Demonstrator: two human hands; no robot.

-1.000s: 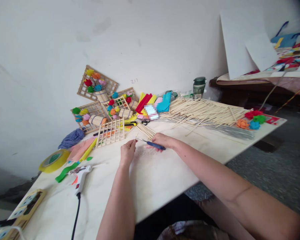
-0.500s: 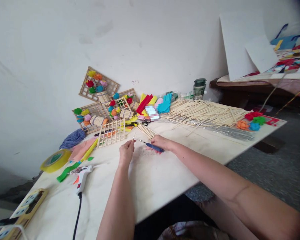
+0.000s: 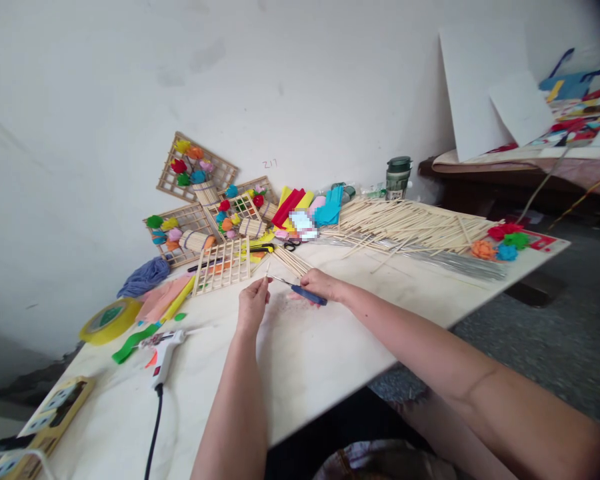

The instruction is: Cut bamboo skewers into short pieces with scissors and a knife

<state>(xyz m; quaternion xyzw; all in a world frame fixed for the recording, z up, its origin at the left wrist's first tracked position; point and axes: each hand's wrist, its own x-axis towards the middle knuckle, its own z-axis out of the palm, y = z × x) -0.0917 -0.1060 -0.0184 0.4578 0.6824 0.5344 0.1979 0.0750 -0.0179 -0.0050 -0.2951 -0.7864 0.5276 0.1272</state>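
My left hand (image 3: 253, 301) is closed, its thumb and finger pinching a short, thin wooden stick (image 3: 267, 269) that points upward. In my right hand (image 3: 320, 287) is a pair of blue-handled pliers (image 3: 309, 295). Their slim metal tip reaches left to the stick, close by my left fingertips; whether it touches the stick is too small to tell. Pale crumbs or shavings lie on the table under the pliers. Just beyond my hands lies a small bundle of wooden sticks (image 3: 291, 259), with a flat stick lattice (image 3: 223, 268) to its left.
A glue gun (image 3: 164, 357), yellow tape roll (image 3: 111, 321) and power strip (image 3: 60, 427) occupy the left side. Lattices with colourful paper flowers (image 3: 195, 163) lean on the wall. A large stick pile (image 3: 415, 223), wires (image 3: 460, 263), paper flowers (image 3: 507, 240) and a green-lidded cup (image 3: 398, 177) lie right.
Both hands keep nearly the same place and grip. The stick's tip shows slightly higher above my left fingers. The whole view has shifted very slightly.
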